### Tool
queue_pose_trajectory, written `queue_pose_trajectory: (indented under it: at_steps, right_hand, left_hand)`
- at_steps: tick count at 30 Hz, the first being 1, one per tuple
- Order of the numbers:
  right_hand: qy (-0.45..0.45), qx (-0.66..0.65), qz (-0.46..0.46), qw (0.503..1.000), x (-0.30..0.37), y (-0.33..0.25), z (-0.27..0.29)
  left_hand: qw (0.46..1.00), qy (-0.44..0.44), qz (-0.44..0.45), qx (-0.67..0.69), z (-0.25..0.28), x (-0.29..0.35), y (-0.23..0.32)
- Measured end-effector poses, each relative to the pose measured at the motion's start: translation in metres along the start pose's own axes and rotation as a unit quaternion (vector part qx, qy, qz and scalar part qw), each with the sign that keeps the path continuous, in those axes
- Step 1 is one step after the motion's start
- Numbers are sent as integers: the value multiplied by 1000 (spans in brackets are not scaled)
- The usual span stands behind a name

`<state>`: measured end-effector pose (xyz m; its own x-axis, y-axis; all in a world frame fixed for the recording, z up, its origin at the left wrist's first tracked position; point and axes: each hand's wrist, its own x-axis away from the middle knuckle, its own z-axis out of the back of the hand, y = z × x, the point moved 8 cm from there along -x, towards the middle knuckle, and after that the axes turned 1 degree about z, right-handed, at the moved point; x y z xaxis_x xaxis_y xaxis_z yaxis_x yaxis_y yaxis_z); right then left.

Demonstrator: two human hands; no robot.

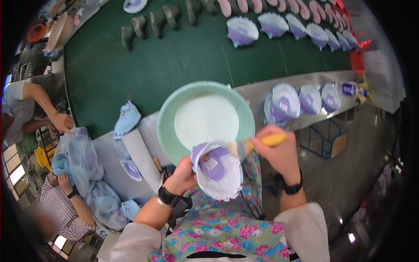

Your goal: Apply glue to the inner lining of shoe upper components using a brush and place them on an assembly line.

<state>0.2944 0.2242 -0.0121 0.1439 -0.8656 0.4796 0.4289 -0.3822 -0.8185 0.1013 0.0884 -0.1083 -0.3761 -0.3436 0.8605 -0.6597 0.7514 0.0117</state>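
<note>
A white and purple shoe upper is gripped at its left side by my left hand, with its white rim and purple inner face turned up. My right hand is closed round the yellow handle of a paintbrush. The pale bristles, a little blurred, meet the upper's top right rim. Just beyond both hands stands a green basin with white liquid in it. Part of the upper overlaps the basin's near edge.
Several uppers stand on the metal ledge at right, beside a bottle. On the green belt lie more uppers, dark foot-shaped lasts and pink soles. Two people work at left near plastic bags of uppers.
</note>
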Motion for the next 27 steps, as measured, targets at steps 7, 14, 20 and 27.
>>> queue_pose_trajectory:
  at_steps: [7, 14, 20, 27]
  right_hand:
    - [172, -144, -78, 972, 18, 22, 71]
    - [154, -110, -68, 980, -3, 25, 59]
    - [189, -55, -51, 979, -4, 30, 72]
    - [53, -46, 77, 995, -29, -15, 19]
  left_hand:
    - [934, -95, -306, -158, -61, -39, 182]
    - [917, -23, -321, -236, -75, -184, 281]
    - [657, 65, -344, -668, -30, -111, 288]
    - [501, 391, -156, -756, 208, 10, 279]
